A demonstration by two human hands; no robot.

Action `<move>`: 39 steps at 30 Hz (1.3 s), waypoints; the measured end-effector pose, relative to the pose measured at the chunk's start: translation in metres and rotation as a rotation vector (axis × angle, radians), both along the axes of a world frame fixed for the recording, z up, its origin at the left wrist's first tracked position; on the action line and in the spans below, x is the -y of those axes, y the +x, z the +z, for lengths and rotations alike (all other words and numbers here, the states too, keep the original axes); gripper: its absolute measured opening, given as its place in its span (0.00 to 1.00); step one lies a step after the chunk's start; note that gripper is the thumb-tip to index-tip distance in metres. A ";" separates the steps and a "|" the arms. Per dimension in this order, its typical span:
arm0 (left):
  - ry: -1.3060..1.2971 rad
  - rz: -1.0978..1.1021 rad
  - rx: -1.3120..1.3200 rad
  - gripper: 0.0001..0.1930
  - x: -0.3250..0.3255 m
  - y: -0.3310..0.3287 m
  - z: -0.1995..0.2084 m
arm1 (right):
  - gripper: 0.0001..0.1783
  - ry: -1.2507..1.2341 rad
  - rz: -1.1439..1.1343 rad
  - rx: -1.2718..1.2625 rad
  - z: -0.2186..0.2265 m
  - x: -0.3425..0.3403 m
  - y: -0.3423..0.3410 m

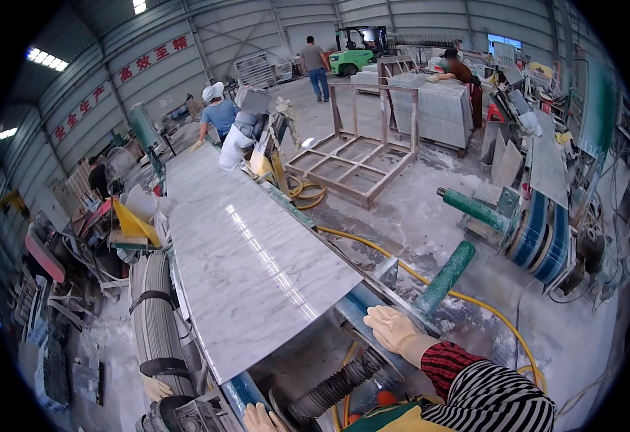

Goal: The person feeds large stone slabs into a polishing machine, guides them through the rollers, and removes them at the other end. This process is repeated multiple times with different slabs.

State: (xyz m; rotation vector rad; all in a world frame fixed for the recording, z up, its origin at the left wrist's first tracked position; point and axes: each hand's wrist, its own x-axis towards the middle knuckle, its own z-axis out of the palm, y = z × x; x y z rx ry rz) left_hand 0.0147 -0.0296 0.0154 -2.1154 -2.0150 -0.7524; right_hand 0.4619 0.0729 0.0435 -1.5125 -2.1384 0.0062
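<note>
A long polished slab of white stone with grey veins (pixel 250 252) lies flat on a machine bed in front of me. My right hand (pixel 393 333), in a cream glove, rests with outstretched fingers on the blue frame (pixel 358 299) just past the slab's near right corner. At the lower edge, my left hand (pixel 260 419) wears a similar glove; its fingers show extended near the blue rail (pixel 241 391) by the slab's near left corner, the wrist out of sight. Both hands are apart from the slab. Black corrugated bellows (pixel 338 384) run between them beneath the frame.
At the slab's far end stands a person in a white hat (pixel 218 115). A rusty metal rack (pixel 372 189) and yellow hose (pixel 484 306) lie right, beside a green cylinder (pixel 447 277). A strapped grey bundle (pixel 156 317) stands left, a cream glove (pixel 156 387) near its lower end.
</note>
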 end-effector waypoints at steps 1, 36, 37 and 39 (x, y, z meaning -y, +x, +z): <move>0.002 -0.001 -0.003 0.22 0.001 -0.001 -0.001 | 0.16 -0.005 -0.002 0.007 -0.002 -0.001 0.000; 0.047 0.009 0.045 0.21 0.014 0.002 -0.008 | 0.14 0.033 0.029 -0.018 0.010 0.011 0.002; 0.022 0.020 0.080 0.21 0.011 -0.001 -0.013 | 0.14 0.033 0.029 -0.017 0.010 0.011 0.002; 0.173 0.060 0.342 0.15 -0.003 -0.017 -0.044 | 0.14 0.035 0.048 -0.027 0.007 0.009 -0.002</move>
